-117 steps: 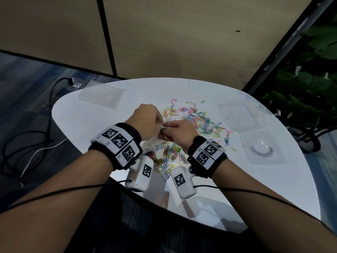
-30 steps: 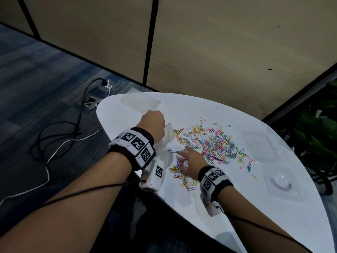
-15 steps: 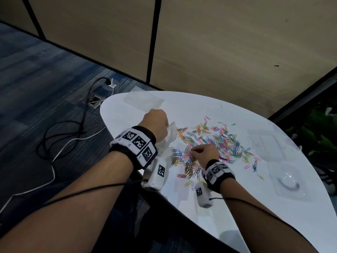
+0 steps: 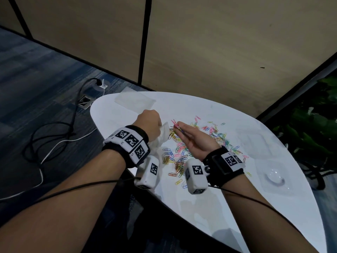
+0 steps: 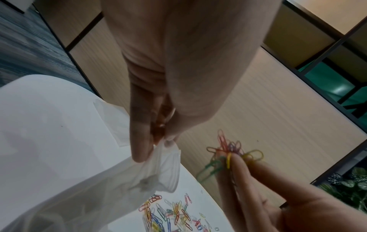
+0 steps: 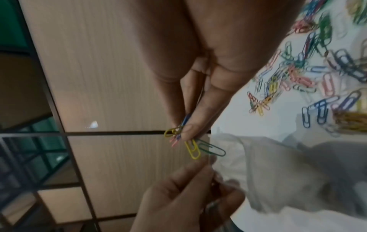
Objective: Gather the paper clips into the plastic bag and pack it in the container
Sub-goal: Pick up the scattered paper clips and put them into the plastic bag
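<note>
Many coloured paper clips (image 4: 209,137) lie spread over the white table (image 4: 237,207). My left hand (image 4: 148,125) pinches the rim of a clear plastic bag (image 4: 163,136) and holds it up; the bag (image 5: 111,185) hangs below the fingers. My right hand (image 4: 193,137), palm up, pinches a small bunch of clips (image 4: 176,126) just right of the bag's mouth. The bunch (image 5: 230,154) shows red, green and yellow clips; from the right wrist a yellow and a green clip (image 6: 202,149) dangle from the fingertips (image 6: 188,131). A clear plastic container (image 4: 275,178) lies at the table's right side.
A second flat clear bag (image 4: 135,100) lies at the table's far left edge. A clear lid or tray (image 4: 255,141) sits right of the clips. Cables (image 4: 54,136) and a floor socket lie left of the table; plants stand at the right.
My right hand has lifted off the table with a bunch of clips and turned palm up, moving left toward the bag. My left hand keeps holding the bag.
</note>
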### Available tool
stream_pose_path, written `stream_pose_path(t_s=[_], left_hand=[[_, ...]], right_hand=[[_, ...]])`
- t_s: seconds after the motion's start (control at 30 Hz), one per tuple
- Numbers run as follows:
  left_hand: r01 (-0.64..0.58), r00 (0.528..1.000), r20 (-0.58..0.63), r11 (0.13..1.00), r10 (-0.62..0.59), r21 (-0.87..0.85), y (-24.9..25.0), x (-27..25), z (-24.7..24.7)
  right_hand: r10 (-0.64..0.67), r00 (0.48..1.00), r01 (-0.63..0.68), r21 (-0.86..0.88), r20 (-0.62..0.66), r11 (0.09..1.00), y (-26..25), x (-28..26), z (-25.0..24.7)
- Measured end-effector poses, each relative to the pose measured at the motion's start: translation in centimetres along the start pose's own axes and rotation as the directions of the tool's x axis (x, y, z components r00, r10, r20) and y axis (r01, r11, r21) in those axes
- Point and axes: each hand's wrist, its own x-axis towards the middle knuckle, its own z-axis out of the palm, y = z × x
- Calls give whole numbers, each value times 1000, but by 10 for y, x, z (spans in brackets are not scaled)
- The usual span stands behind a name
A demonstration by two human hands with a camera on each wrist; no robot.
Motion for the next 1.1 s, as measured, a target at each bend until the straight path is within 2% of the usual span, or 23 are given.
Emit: stream_pose_path(t_s=[0.17, 0.23, 0.3, 0.4, 0.53, 0.6, 0.63, 0.67, 0.7, 0.77, 0.8, 0.83, 0.87, 0.9, 0.97, 1.0, 1.1], left_hand=[[0, 1000, -13, 999, 0, -33, 0, 1, 0], [2, 1000, -27, 999, -4, -48, -1, 2, 0], [-3, 1000, -29, 998, 1, -58, 0, 2, 0], [-11, 1000, -18, 998, 10, -59, 1, 2, 0], [-7, 1000, -19, 998, 6, -69, 1, 2, 0], [-7, 1000, -17, 997, 5, -76, 0, 2, -1], [-8, 1000, -15, 997, 7, -75, 1, 1, -2], [-11, 1000, -15, 997, 10, -70, 0, 1, -3], [-12, 1000, -17, 998, 11, -61, 1, 0, -3], [-3, 1000, -28, 999, 1, -39, 0, 0, -5], [4, 999, -34, 999, -5, -36, -1, 0, -6], [9, 999, -36, 999, -11, -33, -3, 1, -8], [14, 999, -36, 999, -15, -31, -5, 1, -10], [17, 999, -34, 999, -18, -32, -6, 1, -11], [18, 999, -32, 999, -19, -32, -8, 0, -13], [16, 999, -33, 999, -17, -32, -9, 0, -13], [12, 999, -36, 1000, -13, -27, -10, 0, -13]], right_hand=[[-23, 998, 17, -83, -63, 996, 17, 11, 17], [-67, 994, 47, -216, -89, 975, 22, 15, 21], [-127, 986, 70, -429, -106, 901, 30, 22, 20], [-230, 971, 96, -765, -70, 637, 38, 31, 18], [-351, 928, 230, -932, 124, 279, 35, 31, 23], [-294, 929, 249, -967, 225, 47, 30, 28, 28], [-245, 939, 249, -969, 241, 0, 28, 27, 29], [-206, 948, 256, -966, 244, 34, 26, 27, 29], [-190, 951, 271, -952, 243, 140, 23, 26, 28], [-252, 946, 299, -849, 204, 435, 18, 24, 23], [-307, 940, 301, -791, 151, 533, 16, 24, 19], [-355, 930, 291, -772, 91, 565, 16, 26, 12], [-385, 922, 261, -806, 44, 531, 19, 29, 5], [-386, 922, 205, -878, 25, 433, 24, 34, -5], [-277, 958, 99, -991, 72, 86, 40, 42, -22], [-210, 972, 92, -993, 106, -77, 51, 45, -29], [-28, 980, 171, -908, 196, -382, 80, 53, -46]])
